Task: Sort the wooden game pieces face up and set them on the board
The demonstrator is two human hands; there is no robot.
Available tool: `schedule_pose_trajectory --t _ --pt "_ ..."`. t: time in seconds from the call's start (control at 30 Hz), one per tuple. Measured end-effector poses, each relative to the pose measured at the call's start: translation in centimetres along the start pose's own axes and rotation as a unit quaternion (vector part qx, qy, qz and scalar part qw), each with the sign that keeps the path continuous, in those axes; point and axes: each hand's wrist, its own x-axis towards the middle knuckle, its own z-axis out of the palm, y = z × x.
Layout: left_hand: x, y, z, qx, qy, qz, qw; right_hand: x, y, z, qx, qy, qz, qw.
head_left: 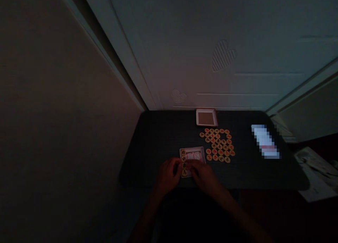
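Observation:
A shallow white-rimmed box lies at the table's near edge, with a printed paper inside. Along its left wall runs a column of round Chinese chess pieces with dark characters. My left hand is at the box's left edge, thumb and fingertips pinched together beside the column; whatever they hold is hidden. From the right, my right hand reaches over the box, its fingers closed around a small reddish Chinese chess piece next to the column. More Chinese chess pieces, red and dark, lie flat in rows to the right.
An open box lid with a brown inside sits at the table's back edge. A blurred, bright phone-like object lies on the right of the dark table. A white door with heart patterns rises behind; papers lie beyond the right edge.

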Motion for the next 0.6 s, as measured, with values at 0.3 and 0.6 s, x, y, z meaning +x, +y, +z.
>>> schedule_pose_trajectory --t 0.3,0.6 --pt "0.2 0.2 -0.2 -0.011 0.0 -0.003 1.0 0.4 -0.2 -0.2 -0.004 0.027 -0.019 0.999" --pt "0.3 0.1 0.0 -0.07 0.045 -0.002 0.997 1.8 -1.1 -0.3 -0.001 0.009 -0.027 1.0"
